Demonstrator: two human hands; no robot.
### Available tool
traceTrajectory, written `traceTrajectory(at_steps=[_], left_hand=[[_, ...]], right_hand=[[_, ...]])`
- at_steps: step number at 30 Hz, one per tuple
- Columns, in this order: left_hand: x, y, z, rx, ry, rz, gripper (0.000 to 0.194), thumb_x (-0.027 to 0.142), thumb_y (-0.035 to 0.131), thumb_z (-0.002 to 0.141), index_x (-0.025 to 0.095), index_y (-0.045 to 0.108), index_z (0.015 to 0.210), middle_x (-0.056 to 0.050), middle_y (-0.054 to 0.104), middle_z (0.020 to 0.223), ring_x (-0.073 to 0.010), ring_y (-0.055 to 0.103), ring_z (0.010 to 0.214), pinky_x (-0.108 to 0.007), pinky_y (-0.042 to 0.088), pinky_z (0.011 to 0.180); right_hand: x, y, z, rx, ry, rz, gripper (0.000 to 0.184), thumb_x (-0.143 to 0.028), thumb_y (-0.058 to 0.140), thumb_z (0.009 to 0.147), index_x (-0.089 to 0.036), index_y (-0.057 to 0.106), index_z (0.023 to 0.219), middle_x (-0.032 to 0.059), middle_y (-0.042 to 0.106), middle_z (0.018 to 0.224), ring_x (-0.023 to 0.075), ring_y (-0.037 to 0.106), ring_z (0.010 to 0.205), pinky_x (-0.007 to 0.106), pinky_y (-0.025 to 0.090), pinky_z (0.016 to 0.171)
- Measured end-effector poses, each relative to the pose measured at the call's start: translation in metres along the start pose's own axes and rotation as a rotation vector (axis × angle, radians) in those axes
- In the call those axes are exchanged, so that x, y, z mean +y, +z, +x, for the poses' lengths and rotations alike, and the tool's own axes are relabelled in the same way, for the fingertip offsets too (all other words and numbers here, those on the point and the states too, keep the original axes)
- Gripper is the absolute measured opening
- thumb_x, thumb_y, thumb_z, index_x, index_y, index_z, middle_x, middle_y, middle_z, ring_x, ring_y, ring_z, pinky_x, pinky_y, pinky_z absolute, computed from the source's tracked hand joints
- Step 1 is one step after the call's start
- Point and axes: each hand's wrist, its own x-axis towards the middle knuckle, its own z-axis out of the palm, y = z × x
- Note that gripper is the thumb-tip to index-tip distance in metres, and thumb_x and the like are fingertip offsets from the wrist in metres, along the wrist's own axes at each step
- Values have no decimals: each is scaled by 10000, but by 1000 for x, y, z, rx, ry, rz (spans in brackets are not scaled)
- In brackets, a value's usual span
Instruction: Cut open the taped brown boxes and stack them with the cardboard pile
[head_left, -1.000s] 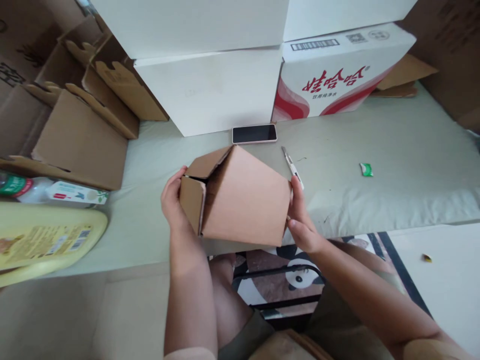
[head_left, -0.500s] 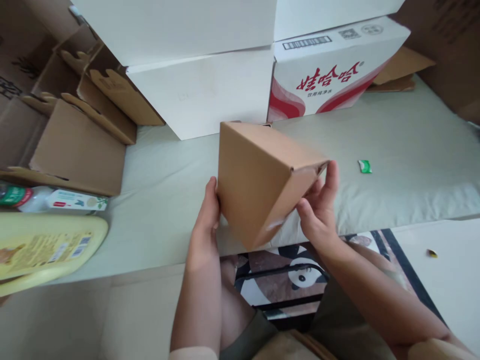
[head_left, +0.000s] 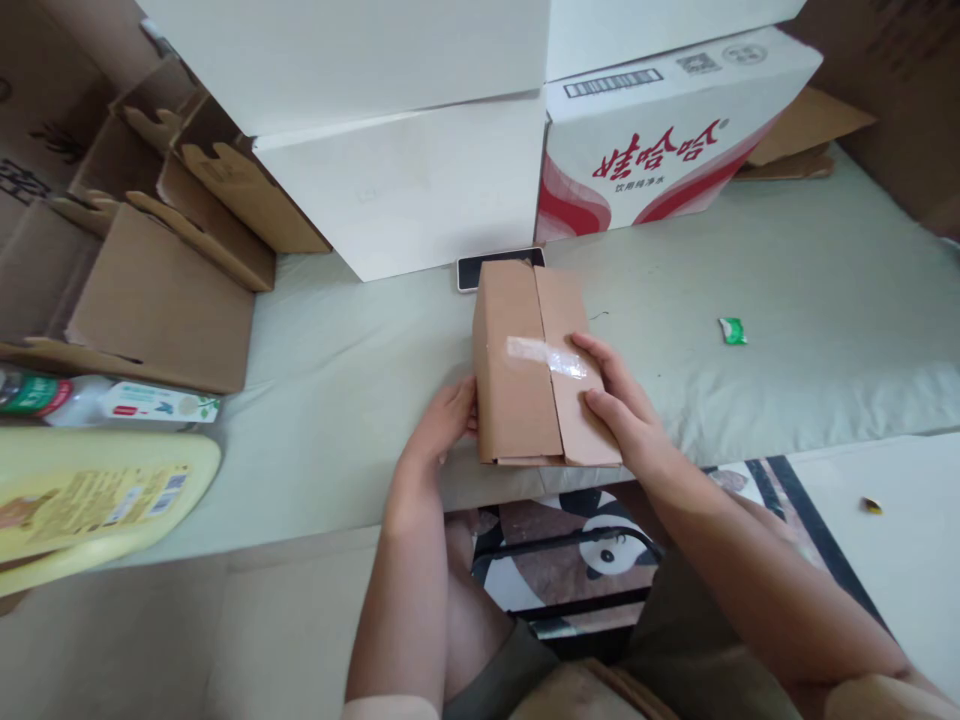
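A small brown cardboard box [head_left: 525,400] rests on the pale green mat [head_left: 337,380] with its two closed flaps facing up. A short strip of clear tape [head_left: 544,355] crosses the seam. My left hand [head_left: 446,420] holds the box's left side, fingers curled against it. My right hand [head_left: 615,405] lies on the top right flap, fingers stretched flat beside the tape. A phone [head_left: 472,270] peeks out just behind the box.
Big white cartons [head_left: 405,190] and a red-printed carton [head_left: 660,150] stand behind. Folded brown boxes [head_left: 157,280] pile at the left. A plastic bottle [head_left: 112,400] and a yellow package [head_left: 90,500] lie at the left. A green wrapper [head_left: 731,332] lies to the right.
The box was lifted, turned over in both hands and set down with the taped flaps up. It now covers the cutter and part of the phone.
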Motion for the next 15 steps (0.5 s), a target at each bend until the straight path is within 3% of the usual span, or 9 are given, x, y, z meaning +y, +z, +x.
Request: traceTrajectory(at_steps=[3,6,8,11,15], left_hand=[[-2,-3,3,-4,-16,130,335,525,669,920,220,792,982,-88,820,909,-311,773,946,-479,628,890],[0,-7,7,229,141,59,427,495,701,907,262,722,1265,-118,775,1294,-327,714,1247,-511,576,1056],[5,-7,6,282,300,-47,491,540,674,936,313,666,1371,-92,616,1565,-311,543,1495,-505,484,1196],[14,0,0,142,487,-69,490,612,653,953,352,673,1368,-33,439,1715,-301,340,1633,-496,347,1309],[16,14,-7,77,554,-135,419,613,538,1023,369,661,1340,-16,380,1738,-294,323,1637,-506,314,1325]], right_hand=[[4,-3,3,-36,24,5,544,-516,534,1008,-338,488,1520,55,447,1684,315,490,1499,525,461,1216],[7,-2,5,-72,-4,-49,551,-553,532,1016,-346,496,1526,63,445,1687,338,426,1554,581,365,1277],[8,1,5,-93,-61,-101,560,-573,517,1027,-341,500,1535,68,454,1685,345,344,1607,603,283,1316],[10,5,5,-108,-146,-151,567,-586,464,1050,-336,487,1559,67,454,1692,333,293,1638,593,264,1327],[20,3,6,-32,-154,-217,560,-554,367,1083,-331,442,1591,81,495,1667,316,435,1564,568,375,1273]])
